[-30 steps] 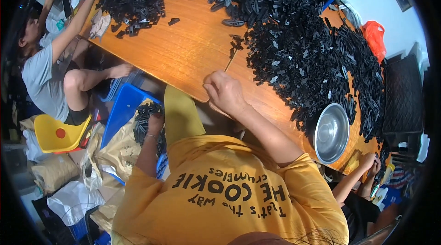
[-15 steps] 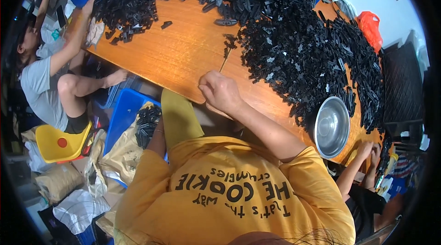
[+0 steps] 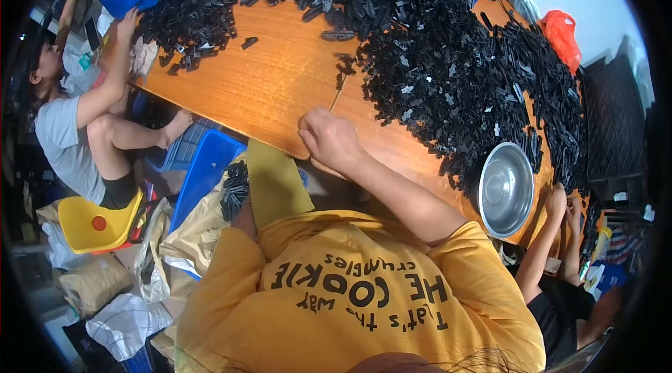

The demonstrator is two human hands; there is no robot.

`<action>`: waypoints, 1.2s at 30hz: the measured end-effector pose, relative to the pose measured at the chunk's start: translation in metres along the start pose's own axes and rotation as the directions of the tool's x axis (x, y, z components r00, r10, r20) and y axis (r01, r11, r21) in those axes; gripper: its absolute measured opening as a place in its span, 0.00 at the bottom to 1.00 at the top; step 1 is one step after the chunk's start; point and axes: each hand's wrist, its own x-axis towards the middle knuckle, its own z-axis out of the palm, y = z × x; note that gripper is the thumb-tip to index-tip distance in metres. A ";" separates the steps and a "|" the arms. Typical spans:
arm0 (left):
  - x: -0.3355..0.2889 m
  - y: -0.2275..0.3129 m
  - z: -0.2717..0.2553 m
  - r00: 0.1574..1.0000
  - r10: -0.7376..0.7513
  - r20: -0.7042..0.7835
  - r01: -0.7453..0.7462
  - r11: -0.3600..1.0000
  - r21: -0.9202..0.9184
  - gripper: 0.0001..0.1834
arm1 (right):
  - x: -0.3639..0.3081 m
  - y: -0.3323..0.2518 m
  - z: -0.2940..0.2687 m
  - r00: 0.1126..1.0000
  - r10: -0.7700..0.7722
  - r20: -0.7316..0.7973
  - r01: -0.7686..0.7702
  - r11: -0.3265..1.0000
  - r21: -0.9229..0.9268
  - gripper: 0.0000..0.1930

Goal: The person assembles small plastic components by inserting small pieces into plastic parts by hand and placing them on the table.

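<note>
My right hand (image 3: 330, 138) rests at the near edge of the wooden table (image 3: 259, 86), fingers curled into a loose fist with nothing showing in them. My left forearm (image 3: 245, 221) hangs down beside my knee, and its hand is hidden around a dark bunch of black pieces (image 3: 235, 191) over a brown paper bag (image 3: 203, 229). Whether that hand grips them I cannot tell. Ahead of my right hand lies a big heap of small black plastic parts (image 3: 434, 86). A few strays (image 3: 344, 65) lie by the table's seam.
A steel bowl (image 3: 506, 189) stands on the table's right side. Blue bins (image 3: 203, 173) and a yellow stool (image 3: 98, 222) are at left. One co-worker (image 3: 63, 128) sits at left; another's hands (image 3: 556, 205) work at the right edge. A red bag (image 3: 560, 40) lies beyond.
My right hand stays in place. The right co-worker's hands have lifted toward the black parts. The left co-worker's hand has shifted slightly down, and my view has moved a little.
</note>
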 end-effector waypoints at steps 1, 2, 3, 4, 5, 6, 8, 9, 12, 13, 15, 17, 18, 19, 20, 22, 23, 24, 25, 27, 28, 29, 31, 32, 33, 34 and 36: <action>-0.009 0.000 -0.003 1.000 0.003 -0.007 -0.003 1.000 -0.012 0.10 | 0.000 -0.001 0.000 1.000 0.003 -0.006 -0.003 1.000 0.009 0.05; -0.012 0.003 0.004 1.000 0.007 -0.015 -0.007 1.000 -0.026 0.10 | 0.000 -0.001 0.001 1.000 0.001 -0.004 -0.001 1.000 0.011 0.05; -0.014 0.009 -0.002 1.000 0.011 -0.025 -0.012 0.999 -0.041 0.10 | 0.000 -0.002 0.001 1.000 0.005 0.000 -0.005 0.999 0.045 0.05; -0.017 0.016 -0.007 0.999 0.018 -0.033 -0.020 0.998 -0.058 0.10 | 0.001 -0.002 -0.001 1.000 0.007 0.003 -0.007 0.997 0.076 0.05; -0.022 0.022 -0.011 0.999 0.025 -0.043 -0.028 0.997 -0.077 0.10 | 0.002 0.002 0.000 1.000 -0.001 0.006 0.001 0.997 0.076 0.05; -0.023 0.029 -0.013 0.998 0.033 -0.056 -0.038 0.995 -0.096 0.10 | 0.001 0.008 0.003 0.990 0.143 -0.008 -0.136 0.961 0.241 0.06; -0.099 0.003 -0.174 0.998 0.043 -0.036 -0.047 0.994 -0.103 0.09 | 0.004 0.025 -0.012 0.949 0.314 -0.028 -0.277 0.873 0.401 0.06; -0.105 0.013 -0.173 0.997 0.056 -0.059 -0.063 0.991 -0.119 0.09 | 0.014 0.027 -0.020 0.947 0.287 -0.146 -0.241 0.932 0.270 0.06; -0.156 0.148 -0.115 0.790 0.611 -0.052 -0.583 0.774 0.246 0.11 | 0.038 0.036 -0.039 0.943 0.180 -0.281 -0.198 0.980 -0.034 0.09; -0.164 0.184 -0.101 0.741 0.671 -0.013 -0.640 0.713 0.287 0.10 | 0.045 0.039 -0.038 0.953 0.170 -0.250 -0.216 0.962 -0.165 0.11; -0.194 0.254 -0.036 0.678 0.734 0.038 -0.703 0.633 0.326 0.09 | 0.054 0.043 -0.039 0.971 0.181 -0.156 -0.225 0.912 -0.343 0.13; -0.180 0.275 0.016 0.620 0.763 0.182 -0.779 0.571 0.258 0.08 | 0.059 0.048 -0.037 0.973 0.185 -0.138 -0.224 0.903 -0.367 0.11; -0.174 0.287 0.046 0.517 0.801 0.303 -0.844 0.418 0.336 0.08 | 0.061 0.051 -0.035 0.972 0.201 -0.122 -0.233 0.890 -0.392 0.10; -0.170 0.298 0.079 0.396 0.831 0.390 -0.908 0.290 0.303 0.09 | 0.062 0.052 -0.033 0.973 0.196 -0.123 -0.229 0.892 -0.391 0.10; -0.162 0.305 0.109 0.385 0.792 0.474 -0.916 0.266 0.299 0.10 | 0.062 0.054 -0.032 0.976 0.193 -0.104 -0.219 0.887 -0.406 0.09; -0.134 0.300 0.160 0.300 0.778 0.552 -0.943 0.154 0.296 0.12 | 0.060 0.049 -0.031 0.982 0.176 -0.074 -0.190 0.888 -0.419 0.08; -0.128 0.298 0.187 0.317 0.758 0.570 -0.930 0.130 0.344 0.11 | 0.057 0.048 -0.031 0.988 0.138 -0.066 -0.153 0.896 -0.416 0.08; -0.123 0.297 0.208 0.334 0.738 0.586 -0.914 0.104 0.391 0.11 | 0.054 0.047 -0.031 0.993 0.099 -0.058 -0.114 0.904 -0.413 0.08; -0.116 0.294 0.222 0.335 0.744 0.578 -0.912 0.102 0.397 0.11 | 0.052 0.044 -0.032 0.995 0.088 -0.054 -0.103 0.905 -0.413 0.08; -0.102 0.289 0.236 0.419 0.639 0.646 -0.857 0.042 0.514 0.11 | 0.047 0.038 -0.032 0.996 0.068 -0.063 -0.085 0.940 -0.330 0.09; -0.102 0.287 0.240 0.420 0.639 0.644 -0.856 0.043 0.516 0.11 | 0.043 0.034 -0.034 0.996 0.066 -0.061 -0.083 0.940 -0.330 0.09; -0.102 0.285 0.241 0.435 0.631 0.643 -0.854 0.063 0.516 0.10 | 0.040 0.029 -0.036 0.994 0.085 -0.071 -0.102 0.954 -0.282 0.10; -0.103 0.284 0.239 0.450 0.620 0.643 -0.852 0.081 0.517 0.10 | 0.035 0.026 -0.035 0.991 0.105 -0.081 -0.121 0.965 -0.230 0.11; -0.105 0.285 0.236 0.451 0.622 0.640 -0.856 0.099 0.507 0.10 | 0.032 0.027 -0.034 0.991 0.094 -0.099 -0.113 0.971 -0.212 0.11; -0.106 0.285 0.231 0.453 0.624 0.637 -0.860 0.116 0.497 0.10 | 0.029 0.027 -0.032 0.990 0.082 -0.117 -0.104 0.976 -0.192 0.12; -0.108 0.286 0.225 0.453 0.624 0.637 -0.859 0.114 0.499 0.10 | 0.027 0.024 -0.033 0.990 0.081 -0.117 -0.102 0.976 -0.190 0.12; -0.113 0.287 0.211 0.545 0.562 0.622 -0.817 0.187 0.546 0.10 | 0.024 0.019 -0.034 0.987 0.086 -0.137 -0.101 0.988 -0.113 0.12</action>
